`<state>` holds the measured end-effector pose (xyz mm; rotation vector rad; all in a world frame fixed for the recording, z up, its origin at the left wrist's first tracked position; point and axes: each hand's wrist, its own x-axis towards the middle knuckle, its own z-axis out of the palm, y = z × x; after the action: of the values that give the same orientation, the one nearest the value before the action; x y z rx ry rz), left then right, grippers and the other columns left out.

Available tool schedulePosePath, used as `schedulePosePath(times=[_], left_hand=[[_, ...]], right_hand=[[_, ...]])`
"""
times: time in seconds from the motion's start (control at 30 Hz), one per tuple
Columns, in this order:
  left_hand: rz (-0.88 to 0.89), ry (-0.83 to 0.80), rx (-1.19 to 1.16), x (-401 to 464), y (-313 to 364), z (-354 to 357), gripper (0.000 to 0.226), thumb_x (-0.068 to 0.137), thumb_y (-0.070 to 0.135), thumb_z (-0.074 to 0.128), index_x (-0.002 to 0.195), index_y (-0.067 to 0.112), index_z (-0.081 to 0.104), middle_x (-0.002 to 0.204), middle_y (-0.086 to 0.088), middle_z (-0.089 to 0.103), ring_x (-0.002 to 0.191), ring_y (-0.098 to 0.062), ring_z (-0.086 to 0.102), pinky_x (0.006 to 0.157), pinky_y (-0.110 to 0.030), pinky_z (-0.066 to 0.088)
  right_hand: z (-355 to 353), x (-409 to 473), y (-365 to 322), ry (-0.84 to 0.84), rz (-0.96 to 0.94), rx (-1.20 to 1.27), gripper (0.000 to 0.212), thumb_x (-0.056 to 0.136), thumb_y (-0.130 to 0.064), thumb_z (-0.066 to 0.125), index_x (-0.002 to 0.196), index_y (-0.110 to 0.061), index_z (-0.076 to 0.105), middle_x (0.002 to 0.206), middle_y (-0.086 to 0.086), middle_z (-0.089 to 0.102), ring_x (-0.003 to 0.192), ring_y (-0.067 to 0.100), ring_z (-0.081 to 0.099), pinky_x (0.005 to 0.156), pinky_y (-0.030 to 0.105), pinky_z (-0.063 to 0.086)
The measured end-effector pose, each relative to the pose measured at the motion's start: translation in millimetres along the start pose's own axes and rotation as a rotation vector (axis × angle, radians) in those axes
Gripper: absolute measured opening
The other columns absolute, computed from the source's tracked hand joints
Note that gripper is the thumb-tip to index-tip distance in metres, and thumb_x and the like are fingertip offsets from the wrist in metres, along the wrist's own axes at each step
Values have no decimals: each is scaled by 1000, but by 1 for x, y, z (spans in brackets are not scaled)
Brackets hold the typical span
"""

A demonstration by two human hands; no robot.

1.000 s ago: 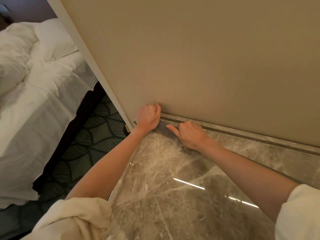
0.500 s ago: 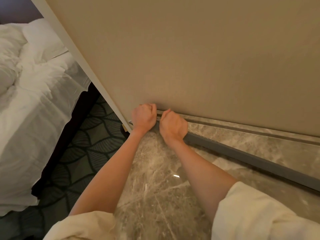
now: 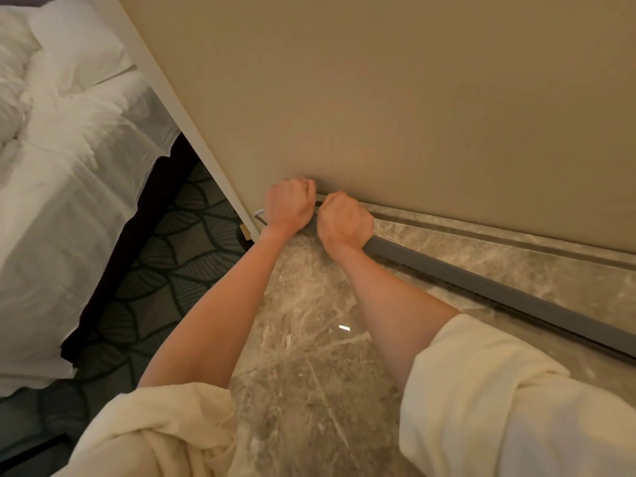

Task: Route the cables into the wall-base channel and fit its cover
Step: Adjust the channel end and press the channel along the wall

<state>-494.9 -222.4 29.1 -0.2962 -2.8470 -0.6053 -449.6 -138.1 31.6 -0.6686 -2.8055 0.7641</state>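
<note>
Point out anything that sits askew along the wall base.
The grey cover strip is askew: near both hands it meets the wall base, but it angles away across the marble floor toward the right, so it is not seated.

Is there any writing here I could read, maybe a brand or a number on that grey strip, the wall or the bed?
None: no word, label, brand, number or sign shows anywhere in this view.
The grey cover strip is plain, and so are the beige wall, the marble floor and the white bedding.
The part of the strip under the left hand and right hand is hidden.
</note>
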Motion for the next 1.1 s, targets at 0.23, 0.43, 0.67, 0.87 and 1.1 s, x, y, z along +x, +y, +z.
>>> schedulePosePath(times=[0.23, 0.43, 0.67, 0.87, 1.1], left_hand=[[-19, -88, -35, 1, 2, -11, 52, 99, 22, 35, 48, 9, 42, 57, -21, 60, 55, -32, 54, 57, -38, 40], [205, -213, -93, -14, -21, -33, 32, 94, 22, 49, 73, 3, 64, 76, -13, 64, 71, -24, 57, 72, -40, 47], [473, -395, 106, -26, -40, -68, 47, 72, 24, 71, 114, 8, 58, 113, -7, 54, 103, -21, 48, 89, -33, 44], [554, -401, 168, -15, -25, -65, 20, 73, -1, 58, 93, 5, 55, 100, -10, 56, 93, -25, 49, 79, -40, 44], [513, -473, 117, -6, -25, -61, 25, 70, -1, 61, 94, 4, 59, 97, -10, 58, 92, -24, 51, 78, -40, 46]], right_hand=[[-2, 1, -1, -56, -53, -50, 43, 97, -21, 31, 86, -10, 71, 90, 11, 74, 84, 28, 69, 63, 29, 36], [1, -1, 0, 30, -71, -80, 51, 99, -21, 30, 73, -8, 72, 73, 11, 73, 70, 28, 70, 56, 27, 36], [1, 1, -1, -3, -24, -59, 54, 100, -23, 28, 74, -7, 72, 74, 11, 73, 71, 29, 69, 57, 28, 35], [2, 2, -2, -44, -59, -108, 46, 100, -21, 29, 81, -9, 69, 81, 9, 73, 75, 28, 69, 57, 28, 37], [4, 1, -13, -47, -128, -135, 48, 101, -25, 31, 78, -8, 70, 76, 10, 73, 68, 27, 69, 51, 26, 34]])
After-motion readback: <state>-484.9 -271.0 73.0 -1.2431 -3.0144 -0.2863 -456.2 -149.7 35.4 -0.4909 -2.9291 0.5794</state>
